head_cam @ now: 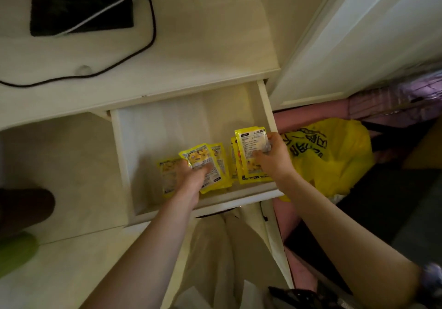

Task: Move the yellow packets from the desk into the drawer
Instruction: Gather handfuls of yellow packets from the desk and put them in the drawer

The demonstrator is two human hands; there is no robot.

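Observation:
The white drawer [167,126] is pulled open below the desk top [119,69]. Several yellow packets lie or stand at its front end. My left hand [191,177] grips a yellow packet [198,156] with a cartoon print, low over other packets [167,177] on the drawer floor. My right hand [272,158] holds another yellow packet [250,141] upright by its right edge, label side up, at the drawer's front right corner, with more packets [236,162] behind it. No yellow packets show on the desk.
A black cloth [81,4] with a white cord and a black cable [148,40] lie on the desk. A yellow plastic bag [334,155] sits right of the drawer, beside a white door [358,33]. Pale bags hang below the drawer front.

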